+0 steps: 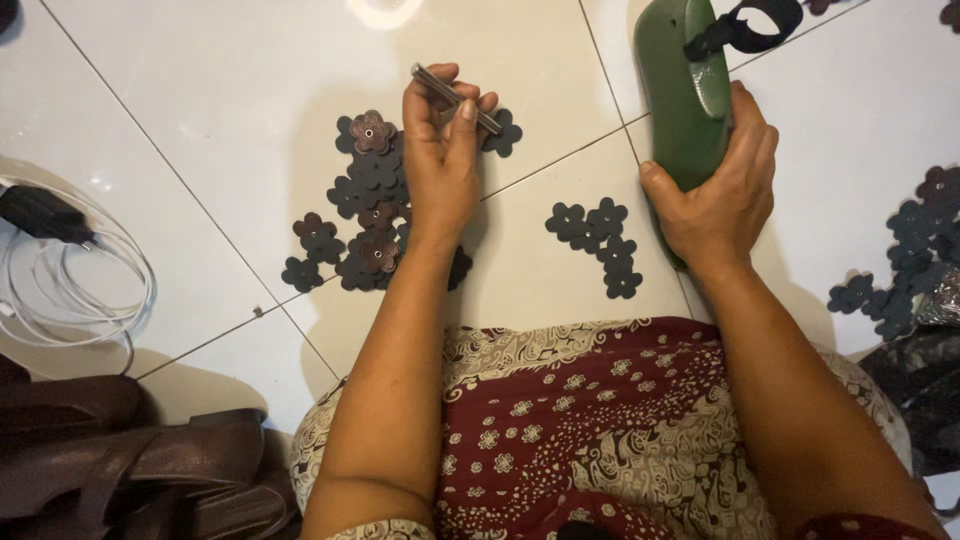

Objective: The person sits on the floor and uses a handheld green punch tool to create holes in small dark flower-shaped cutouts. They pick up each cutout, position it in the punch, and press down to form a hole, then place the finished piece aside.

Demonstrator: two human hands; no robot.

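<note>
My left hand (440,160) grips a thin metal rod-shaped tool (455,98) above a heap of dark flower-shaped leather cutouts (365,200) on the white tiled floor. My right hand (720,190) is wrapped around a green shoe-shaped form (685,85) standing on the floor, with a black strap (745,25) at its top. A small cluster of dark flower cutouts (600,240) lies between the two hands. One more flower piece (505,135) peeks out just right of my left fingers.
More dark flower cutouts (910,250) lie at the right edge beside a black plastic bag (925,385). A white cable with a black plug (60,260) coils at the left. Brown leather sandals (130,465) sit bottom left. My patterned red skirt (600,430) fills the foreground.
</note>
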